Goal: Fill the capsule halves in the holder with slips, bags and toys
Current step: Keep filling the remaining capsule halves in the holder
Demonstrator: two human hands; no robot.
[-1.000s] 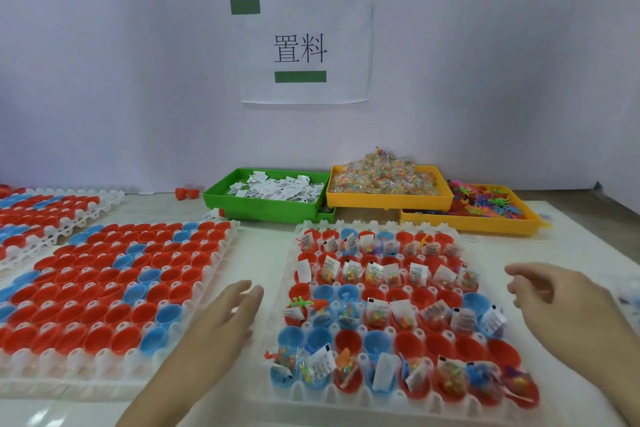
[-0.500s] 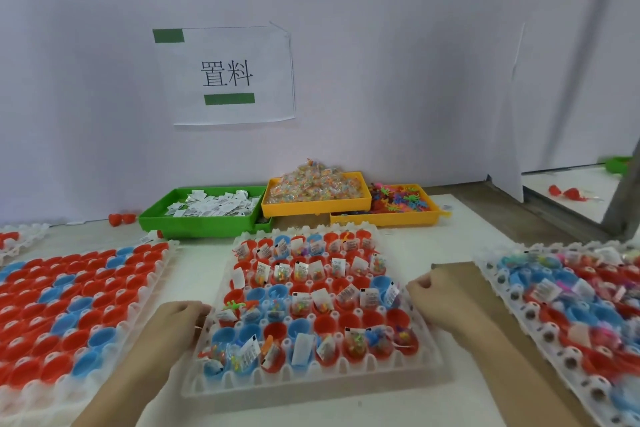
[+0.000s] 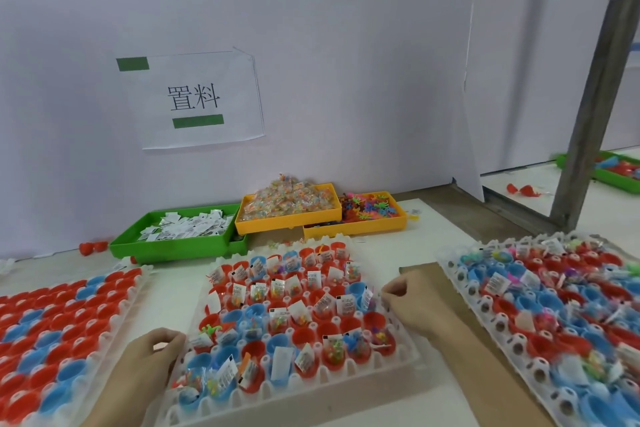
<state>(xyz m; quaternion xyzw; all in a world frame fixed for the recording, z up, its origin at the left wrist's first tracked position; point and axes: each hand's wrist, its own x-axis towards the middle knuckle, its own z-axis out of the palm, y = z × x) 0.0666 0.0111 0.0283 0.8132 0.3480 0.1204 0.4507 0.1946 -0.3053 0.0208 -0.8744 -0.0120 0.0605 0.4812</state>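
A white holder [image 3: 408, 359] lies in the middle, its red and blue capsule halves [image 3: 304, 333] stuffed with slips, bags and toys. My left hand [image 3: 152, 357] grips the holder's left edge with curled fingers. My right hand [image 3: 412, 302] grips its right edge. Behind it stand a green tray of paper slips [image 3: 183, 229], an orange tray of small bags [image 3: 291, 204] and an orange tray of plastic toys [image 3: 367, 210].
Left of the middle holder lies a holder of bare red and blue halves [image 3: 59, 333]. At the right a filled holder [image 3: 561, 315] rests on brown cardboard [image 3: 426, 274]. A grey metal post [image 3: 595, 87] rises at the far right. Loose red halves [image 3: 91, 247] sit near the wall.
Both hands have closed onto the middle holder's side edges. My view has swung right, so the filled holder and the post have come into sight.
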